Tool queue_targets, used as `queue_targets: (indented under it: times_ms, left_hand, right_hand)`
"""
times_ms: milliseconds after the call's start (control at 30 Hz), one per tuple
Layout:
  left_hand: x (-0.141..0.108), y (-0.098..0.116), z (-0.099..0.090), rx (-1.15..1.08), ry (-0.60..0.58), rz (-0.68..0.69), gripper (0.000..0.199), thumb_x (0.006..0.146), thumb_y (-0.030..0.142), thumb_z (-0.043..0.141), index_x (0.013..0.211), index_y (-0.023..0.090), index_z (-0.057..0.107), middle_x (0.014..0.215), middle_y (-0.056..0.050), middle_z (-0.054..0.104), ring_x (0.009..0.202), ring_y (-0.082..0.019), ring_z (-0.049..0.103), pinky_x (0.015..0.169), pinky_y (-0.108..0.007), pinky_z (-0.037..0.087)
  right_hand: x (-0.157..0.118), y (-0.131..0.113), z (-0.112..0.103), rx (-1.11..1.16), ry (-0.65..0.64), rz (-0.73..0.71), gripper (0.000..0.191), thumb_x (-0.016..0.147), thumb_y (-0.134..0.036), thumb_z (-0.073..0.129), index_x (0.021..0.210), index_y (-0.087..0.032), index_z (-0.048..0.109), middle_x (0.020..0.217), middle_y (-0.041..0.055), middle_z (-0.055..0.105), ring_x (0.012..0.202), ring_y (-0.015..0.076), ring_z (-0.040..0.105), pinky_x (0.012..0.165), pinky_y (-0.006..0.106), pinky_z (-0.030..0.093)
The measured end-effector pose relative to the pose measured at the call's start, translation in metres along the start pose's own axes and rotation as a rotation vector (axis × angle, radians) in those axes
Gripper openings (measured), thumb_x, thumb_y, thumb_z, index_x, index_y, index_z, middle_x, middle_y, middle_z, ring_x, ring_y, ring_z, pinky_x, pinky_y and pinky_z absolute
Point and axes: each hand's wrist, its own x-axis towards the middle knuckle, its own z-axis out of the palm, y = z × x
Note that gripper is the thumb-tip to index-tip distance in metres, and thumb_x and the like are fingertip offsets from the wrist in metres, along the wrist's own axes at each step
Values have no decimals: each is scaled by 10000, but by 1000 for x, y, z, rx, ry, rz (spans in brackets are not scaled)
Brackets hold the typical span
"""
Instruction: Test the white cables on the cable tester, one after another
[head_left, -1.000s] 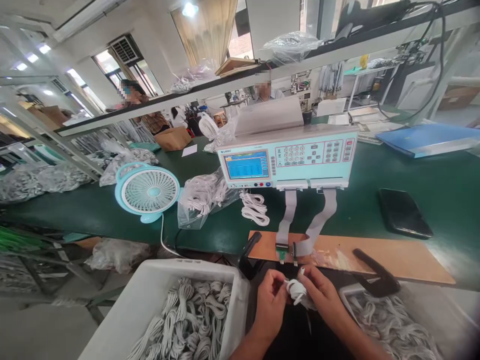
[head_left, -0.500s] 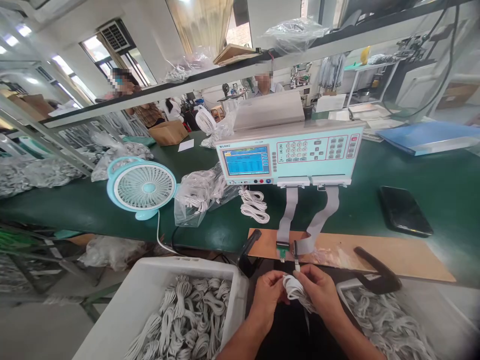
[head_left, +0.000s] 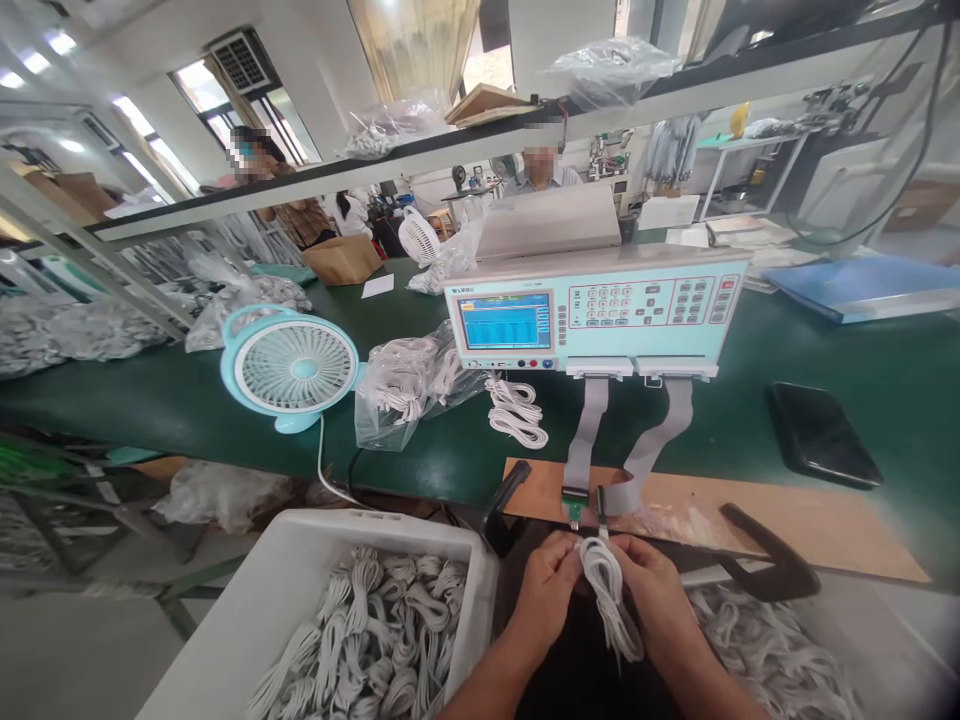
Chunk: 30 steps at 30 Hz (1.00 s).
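Note:
A coiled white cable [head_left: 609, 595] hangs between my two hands, just below two small connectors at the board's front edge. My left hand [head_left: 551, 580] is closed at the coil's upper left, its fingertips pinching a cable end near the green connector [head_left: 576, 508]. My right hand [head_left: 651, 580] is closed at the upper right, fingers by the white plug under the dark connector [head_left: 601, 505]. Grey ribbon cables [head_left: 587, 435] run from these connectors to the tester [head_left: 585, 310], whose screen is lit. The exact contact at the fingertips is small and partly hidden.
A white bin [head_left: 420, 530] of coiled cables stands at the lower left, more coils [head_left: 772, 650] at the lower right. Clamps [head_left: 772, 560] hold the wooden board [head_left: 847, 525]. On the green table are a fan [head_left: 300, 368], bagged cables [head_left: 405, 385] and a phone [head_left: 825, 432]. People are beyond.
The coil has swung to hang more upright between my hands. My left hand has come up closer to the green connector, and the view has shifted slightly.

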Motion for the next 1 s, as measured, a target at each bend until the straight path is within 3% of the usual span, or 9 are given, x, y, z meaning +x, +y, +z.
queue_targets:
  times_ms: [200, 333, 433, 533, 767, 1000]
  left_hand:
    - [5, -8, 7, 51, 201, 77, 323, 825, 346, 527, 582, 146, 599, 663, -12, 526, 659, -135, 462, 631, -227, 376]
    - [7, -5, 12, -10, 284, 31, 371, 780, 405, 569, 511, 155, 518, 572, 18, 440, 585, -115, 396, 566, -222, 336]
    - [6, -1, 17, -106, 332, -21, 380, 748, 472, 595, 556, 146, 562, 562, 12, 471, 572, -117, 406, 569, -229, 351]
    - [4, 2, 19, -158, 349, -59, 395, 725, 510, 612, 591, 139, 594, 559, 7, 494, 562, -118, 417, 566, -234, 360]
    - [6, -6, 19, -121, 330, 29, 383, 734, 460, 616, 527, 153, 520, 591, 5, 470, 602, -123, 424, 596, -234, 373]
    - [8, -7, 26, -238, 386, -75, 394, 713, 508, 614, 598, 132, 580, 540, 8, 452, 520, -101, 370, 508, -233, 319]
  right_hand:
    - [5, 10, -8, -73, -34, -70, 287, 615, -424, 772, 628, -172, 635, 560, -18, 564, 542, 136, 464, 528, 234, 388]
    - [11, 14, -14, -115, -77, -84, 297, 656, -464, 734, 666, -181, 646, 591, -16, 568, 570, 152, 471, 551, 248, 388]
    - [12, 13, -14, -134, -87, -94, 302, 657, -477, 727, 673, -185, 653, 596, -8, 574, 573, 168, 482, 567, 268, 404]
    - [10, 10, -12, -127, -85, -81, 302, 642, -474, 739, 686, -183, 671, 600, 2, 586, 587, 185, 509, 577, 280, 426]
    - [10, 11, -13, -94, -90, -52, 315, 632, -449, 762, 766, -169, 703, 637, 14, 626, 622, 186, 532, 601, 270, 442]
    - [11, 9, -13, -96, -89, -70, 284, 619, -425, 771, 727, -173, 695, 592, -11, 585, 558, 142, 471, 538, 238, 402]
